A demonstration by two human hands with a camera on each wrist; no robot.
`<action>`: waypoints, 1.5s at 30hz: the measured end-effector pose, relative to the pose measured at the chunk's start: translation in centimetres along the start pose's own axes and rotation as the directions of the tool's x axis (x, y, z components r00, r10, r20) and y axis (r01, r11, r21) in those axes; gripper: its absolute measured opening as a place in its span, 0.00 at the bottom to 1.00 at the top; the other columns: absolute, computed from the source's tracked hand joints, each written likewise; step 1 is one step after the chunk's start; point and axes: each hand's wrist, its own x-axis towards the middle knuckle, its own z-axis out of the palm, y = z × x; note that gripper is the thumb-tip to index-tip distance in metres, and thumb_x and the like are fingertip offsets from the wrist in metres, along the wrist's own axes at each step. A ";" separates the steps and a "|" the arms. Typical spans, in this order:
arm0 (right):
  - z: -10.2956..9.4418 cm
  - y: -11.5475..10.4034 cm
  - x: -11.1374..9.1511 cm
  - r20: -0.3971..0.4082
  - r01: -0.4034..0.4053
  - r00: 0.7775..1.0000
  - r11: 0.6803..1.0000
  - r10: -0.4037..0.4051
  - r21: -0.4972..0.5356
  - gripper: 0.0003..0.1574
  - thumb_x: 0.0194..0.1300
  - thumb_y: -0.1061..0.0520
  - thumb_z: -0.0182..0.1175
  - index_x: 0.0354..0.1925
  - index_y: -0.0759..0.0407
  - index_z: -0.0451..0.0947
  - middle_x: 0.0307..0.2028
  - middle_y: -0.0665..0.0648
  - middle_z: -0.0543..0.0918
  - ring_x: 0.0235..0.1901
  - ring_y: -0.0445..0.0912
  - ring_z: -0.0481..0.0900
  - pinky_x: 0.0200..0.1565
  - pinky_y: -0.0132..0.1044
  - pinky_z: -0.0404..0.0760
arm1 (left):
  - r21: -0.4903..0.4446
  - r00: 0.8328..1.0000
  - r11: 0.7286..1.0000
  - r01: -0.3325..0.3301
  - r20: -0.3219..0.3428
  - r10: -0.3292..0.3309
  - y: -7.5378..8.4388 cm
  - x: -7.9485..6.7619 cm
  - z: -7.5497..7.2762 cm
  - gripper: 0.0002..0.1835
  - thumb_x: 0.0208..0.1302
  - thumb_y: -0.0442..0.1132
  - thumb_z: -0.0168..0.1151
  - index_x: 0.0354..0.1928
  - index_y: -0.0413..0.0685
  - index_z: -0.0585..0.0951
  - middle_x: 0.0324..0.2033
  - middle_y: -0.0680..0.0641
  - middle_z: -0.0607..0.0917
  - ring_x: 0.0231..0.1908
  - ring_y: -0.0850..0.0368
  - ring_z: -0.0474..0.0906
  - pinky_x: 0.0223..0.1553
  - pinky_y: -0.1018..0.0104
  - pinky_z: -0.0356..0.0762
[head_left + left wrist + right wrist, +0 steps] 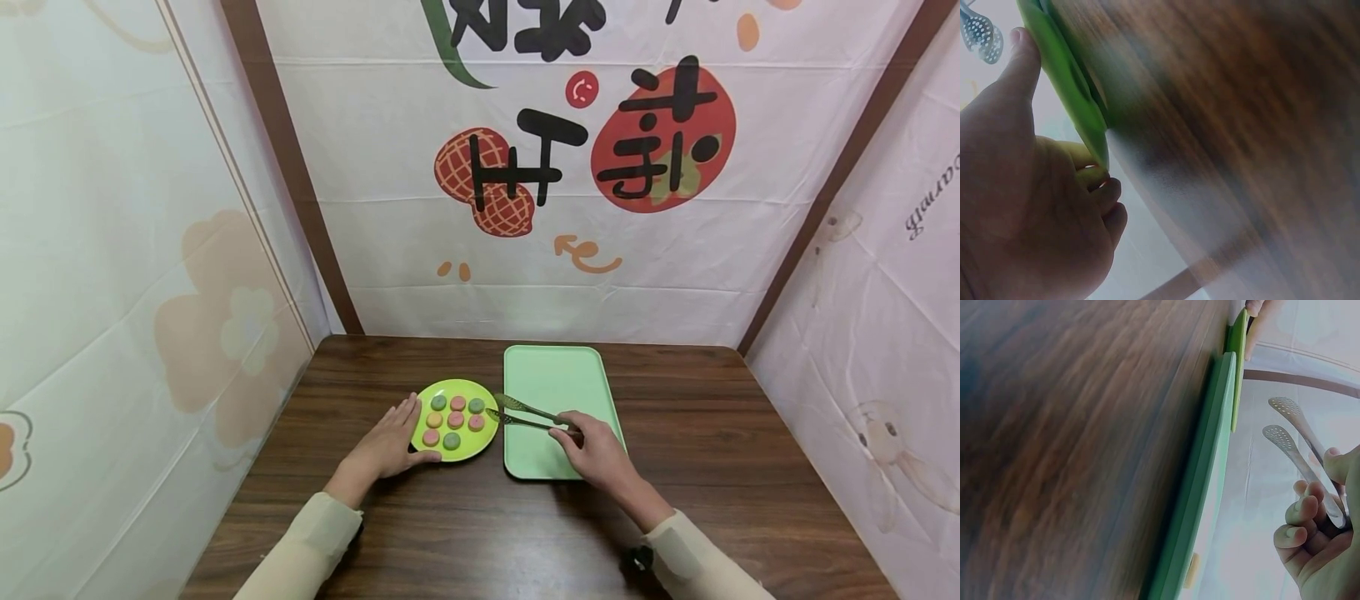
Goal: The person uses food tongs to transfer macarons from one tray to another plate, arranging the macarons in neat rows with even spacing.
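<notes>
Small round macarons, green, pink and yellow, lie spread over a lime-green plate. My left hand holds this plate at its left side, fingers along the rim and thumb on the near edge. In my right hand is a pair of metal tongs, gripped between thumb and fingers. Their perforated tips, seen clearly in the right wrist view, stand apart with nothing between them, near the plate's right rim. Under the tongs and right hand lies a pale green tray, partly hidden by them.
Plate and tray sit side by side on a dark wooden table. A small yellowish piece shows at the tray in the right wrist view. Printed cloth walls stand behind the table and along both sides.
</notes>
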 end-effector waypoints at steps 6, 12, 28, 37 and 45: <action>-0.7 0.6 -0.3 -0.005 -0.020 1.000 1.000 0.020 0.022 0.12 0.76 0.52 0.70 0.51 0.57 0.86 0.20 0.40 0.71 0.19 0.32 0.62 0.23 0.31 0.68 | 0.012 1.000 1.000 -0.001 -0.002 0.001 0.0 0.0 0.0 0.63 0.70 0.72 0.63 0.84 0.29 0.49 0.84 0.30 0.48 0.84 0.37 0.47 0.84 0.44 0.47; -1.3 1.3 -0.7 -0.023 -0.020 1.000 1.000 0.020 0.013 0.13 0.76 0.53 0.70 0.51 0.60 0.86 0.20 0.40 0.73 0.19 0.32 0.63 0.22 0.31 0.68 | -0.002 1.000 1.000 -0.002 0.001 0.002 0.2 -0.1 -0.1 0.64 0.69 0.72 0.64 0.84 0.29 0.49 0.84 0.30 0.49 0.84 0.36 0.47 0.84 0.43 0.47; -3.1 2.4 -1.7 -0.068 -0.041 0.997 0.999 0.040 -0.021 0.12 0.75 0.54 0.71 0.50 0.60 0.86 0.26 0.43 0.79 0.22 0.34 0.69 0.25 0.31 0.72 | -0.003 1.000 1.000 0.005 -0.001 -0.005 0.2 0.1 0.0 0.64 0.69 0.72 0.64 0.84 0.29 0.50 0.84 0.30 0.49 0.84 0.36 0.48 0.84 0.44 0.48; -4.2 3.1 -2.6 -0.087 -0.076 0.994 0.996 0.072 -0.038 0.14 0.74 0.56 0.71 0.52 0.62 0.86 0.31 0.46 0.83 0.23 0.35 0.70 0.25 0.32 0.74 | -0.006 1.000 1.000 0.007 -0.001 -0.007 0.1 0.0 0.0 0.64 0.69 0.72 0.64 0.84 0.29 0.49 0.84 0.30 0.48 0.84 0.36 0.47 0.84 0.44 0.47; -4.9 3.7 -3.4 -0.104 -0.100 0.990 0.992 0.092 -0.075 0.15 0.74 0.56 0.72 0.51 0.66 0.86 0.27 0.46 0.81 0.23 0.35 0.70 0.25 0.32 0.73 | -0.004 1.000 1.000 0.009 -0.004 -0.009 0.0 0.0 0.1 0.63 0.70 0.72 0.64 0.84 0.30 0.49 0.84 0.31 0.48 0.84 0.36 0.47 0.85 0.44 0.46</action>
